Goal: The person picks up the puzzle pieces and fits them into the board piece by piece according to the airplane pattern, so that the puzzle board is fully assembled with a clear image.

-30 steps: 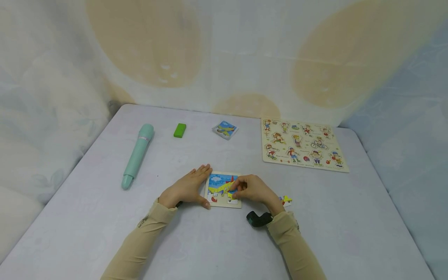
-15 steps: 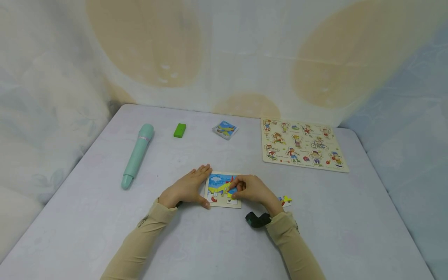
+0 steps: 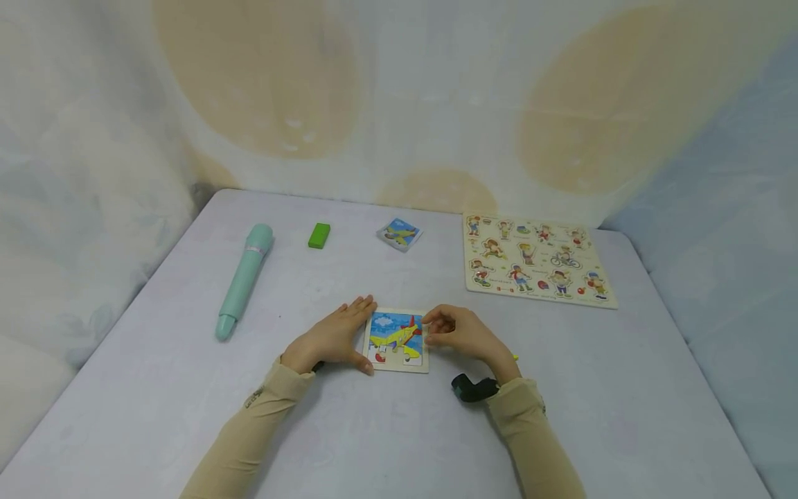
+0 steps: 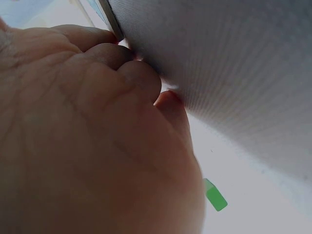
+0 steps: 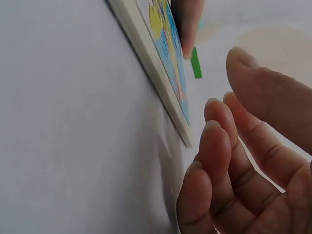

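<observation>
A small square jigsaw puzzle (image 3: 396, 337) of a yellow airplane lies in its pale wooden tray on the table, with a bare gap low in its middle. My left hand (image 3: 334, 335) rests at the tray's left edge, thumb and fingers spread along it. Just off the tray's right side is my right hand (image 3: 466, 334). In the right wrist view its thumb (image 5: 265, 92) stands apart from the loosely bent fingers, with nothing between them. A yellow bit of a loose puzzle piece (image 3: 515, 357) peeks out beside the right wrist, mostly hidden.
Behind the hands lie a green block (image 3: 319, 235) and a small airplane picture card (image 3: 400, 234). A mint-green microphone-shaped thing (image 3: 244, 282) is at the left. At the back right lies a wooden board (image 3: 539, 259) with cartoon figures.
My right hand has let go of a puzzle piece at the tray's right side and drawn back to the right. More of the airplane shows. The left hand stays in place.
</observation>
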`<move>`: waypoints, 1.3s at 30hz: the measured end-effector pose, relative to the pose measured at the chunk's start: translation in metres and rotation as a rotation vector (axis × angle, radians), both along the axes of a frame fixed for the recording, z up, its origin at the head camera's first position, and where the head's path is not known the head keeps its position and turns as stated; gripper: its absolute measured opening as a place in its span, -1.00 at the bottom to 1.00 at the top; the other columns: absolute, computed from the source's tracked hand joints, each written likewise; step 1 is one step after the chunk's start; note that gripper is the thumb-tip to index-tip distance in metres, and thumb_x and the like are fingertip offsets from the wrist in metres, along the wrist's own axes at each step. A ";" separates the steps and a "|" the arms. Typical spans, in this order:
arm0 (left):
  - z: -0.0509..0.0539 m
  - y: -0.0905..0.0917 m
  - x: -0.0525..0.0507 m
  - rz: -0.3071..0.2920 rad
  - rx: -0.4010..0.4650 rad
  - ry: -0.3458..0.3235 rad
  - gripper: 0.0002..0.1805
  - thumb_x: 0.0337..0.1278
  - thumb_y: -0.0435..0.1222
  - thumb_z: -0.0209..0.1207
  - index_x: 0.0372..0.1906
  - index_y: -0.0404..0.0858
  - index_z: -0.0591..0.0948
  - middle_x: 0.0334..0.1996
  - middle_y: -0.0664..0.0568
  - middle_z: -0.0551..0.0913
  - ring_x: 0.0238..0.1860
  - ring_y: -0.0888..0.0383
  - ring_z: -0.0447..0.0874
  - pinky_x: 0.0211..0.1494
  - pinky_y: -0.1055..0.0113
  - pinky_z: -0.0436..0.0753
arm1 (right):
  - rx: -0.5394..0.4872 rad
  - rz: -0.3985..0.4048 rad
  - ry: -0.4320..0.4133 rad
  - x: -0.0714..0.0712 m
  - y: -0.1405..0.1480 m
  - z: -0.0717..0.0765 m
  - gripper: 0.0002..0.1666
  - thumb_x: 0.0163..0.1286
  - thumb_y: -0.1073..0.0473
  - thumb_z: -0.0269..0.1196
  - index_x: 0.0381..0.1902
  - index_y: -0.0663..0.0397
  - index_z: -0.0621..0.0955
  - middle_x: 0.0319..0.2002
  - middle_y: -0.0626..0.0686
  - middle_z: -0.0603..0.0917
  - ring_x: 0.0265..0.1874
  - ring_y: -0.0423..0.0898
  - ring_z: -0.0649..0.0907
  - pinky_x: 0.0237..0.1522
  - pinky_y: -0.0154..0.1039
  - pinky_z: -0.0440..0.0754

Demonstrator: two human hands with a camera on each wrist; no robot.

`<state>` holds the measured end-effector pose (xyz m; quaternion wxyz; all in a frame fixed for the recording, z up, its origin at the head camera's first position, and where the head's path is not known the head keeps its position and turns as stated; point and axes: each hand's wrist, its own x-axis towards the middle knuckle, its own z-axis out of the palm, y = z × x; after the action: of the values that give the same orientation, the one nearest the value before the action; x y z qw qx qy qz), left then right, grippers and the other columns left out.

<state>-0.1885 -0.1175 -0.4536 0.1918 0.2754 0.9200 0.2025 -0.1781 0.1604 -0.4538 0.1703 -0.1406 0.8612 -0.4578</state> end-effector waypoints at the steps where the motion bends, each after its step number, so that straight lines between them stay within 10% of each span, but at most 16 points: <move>1: 0.000 0.000 0.000 0.000 -0.001 0.002 0.34 -0.37 0.05 0.54 0.51 -0.36 0.04 0.55 -0.17 -0.04 0.58 -0.10 -0.16 0.61 -0.03 -0.04 | -0.001 -0.017 -0.005 0.001 0.004 0.001 -0.69 0.21 0.21 0.39 -0.09 0.13 0.63 -0.31 0.04 0.62 -0.34 -0.11 0.54 -0.29 -0.36 0.54; 25: 0.001 0.001 0.002 0.004 -0.002 0.012 0.30 -0.33 0.04 0.53 0.51 -0.37 0.06 0.55 -0.19 -0.01 0.57 -0.11 -0.14 0.60 -0.04 -0.05 | 0.047 -0.307 0.023 0.048 0.115 0.000 -0.54 0.30 0.15 0.32 0.11 0.22 0.56 -0.01 0.24 0.68 -0.22 -0.22 0.63 -0.25 -0.42 0.62; 39: 0.000 0.000 0.001 0.004 -0.004 -0.001 0.31 -0.33 0.06 0.53 0.51 -0.35 0.04 0.56 -0.16 -0.04 0.58 -0.09 -0.16 0.61 -0.04 -0.05 | 0.084 -0.192 0.008 0.054 0.124 -0.010 -0.47 0.11 0.26 0.42 0.08 0.11 0.59 -0.09 0.10 0.65 -0.37 -0.17 0.48 -0.37 -0.41 0.47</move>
<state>-0.1871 -0.1170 -0.4535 0.1926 0.2731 0.9208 0.2010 -0.1242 0.2848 -0.4636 0.1281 -0.0519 0.8897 -0.4352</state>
